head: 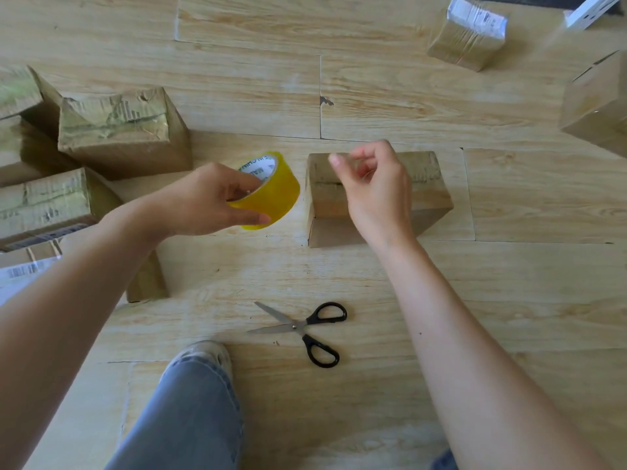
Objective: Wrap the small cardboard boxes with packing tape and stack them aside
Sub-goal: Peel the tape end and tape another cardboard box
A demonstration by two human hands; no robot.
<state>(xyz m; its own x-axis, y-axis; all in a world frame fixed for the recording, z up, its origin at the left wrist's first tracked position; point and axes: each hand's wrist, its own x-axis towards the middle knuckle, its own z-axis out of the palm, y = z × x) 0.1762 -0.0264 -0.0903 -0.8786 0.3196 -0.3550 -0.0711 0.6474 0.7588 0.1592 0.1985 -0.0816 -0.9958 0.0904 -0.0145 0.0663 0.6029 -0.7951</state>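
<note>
My left hand (217,198) grips a roll of yellow packing tape (271,193), fingers through its core, held above the wooden floor. Just right of the roll stands a small cardboard box (431,195). My right hand (373,188) hovers over that box with fingers curled and thumb and forefinger pinched together; whether a tape end lies between them I cannot make out. Taped cardboard boxes are grouped at the left: one (118,130) near the roll, another (47,198) below it.
Black-handled scissors (305,329) lie open on the floor near my knee (190,408). More boxes sit at the top right (468,35) and right edge (597,103). A labelled box (146,279) lies under my left forearm.
</note>
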